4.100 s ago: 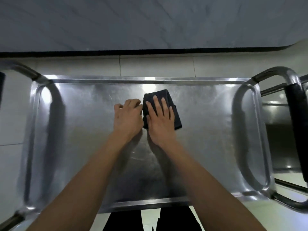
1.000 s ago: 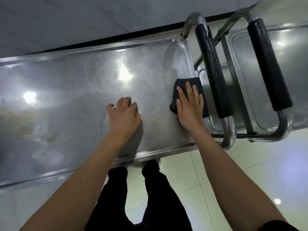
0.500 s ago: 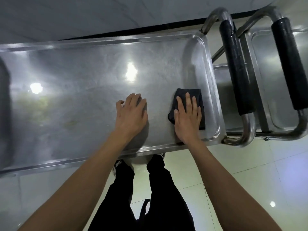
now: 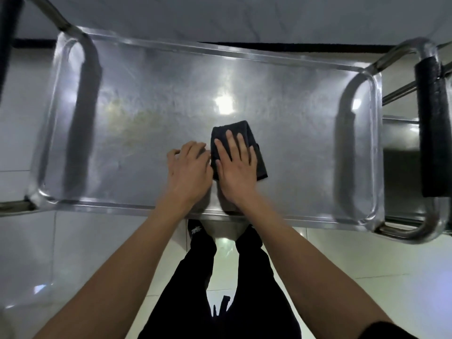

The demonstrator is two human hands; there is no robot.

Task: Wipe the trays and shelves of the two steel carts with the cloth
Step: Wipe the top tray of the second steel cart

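Observation:
The steel cart's top tray [image 4: 281, 99] fills the head view, shiny with light glare near its middle. A folded black cloth [image 4: 241, 129] lies on the tray slightly right of centre. My right hand [image 4: 236, 165] presses flat on the cloth with straight fingers. Just left of it, my left hand [image 4: 189, 171] rests on the bare tray with its fingers bent, touching the cloth's left edge and holding nothing.
A black-padded handle bar [image 4: 434, 128] stands at the tray's right end, with part of a second steel cart [image 4: 398, 133] behind it. Another dark handle [image 4: 9, 35] shows at the far left. Pale floor tiles [image 4: 354, 260] and my dark trouser legs lie below.
My right hand has slid the cloth from the tray's right end back to the middle. My left hand stayed beside it on the tray, and the view swung left.

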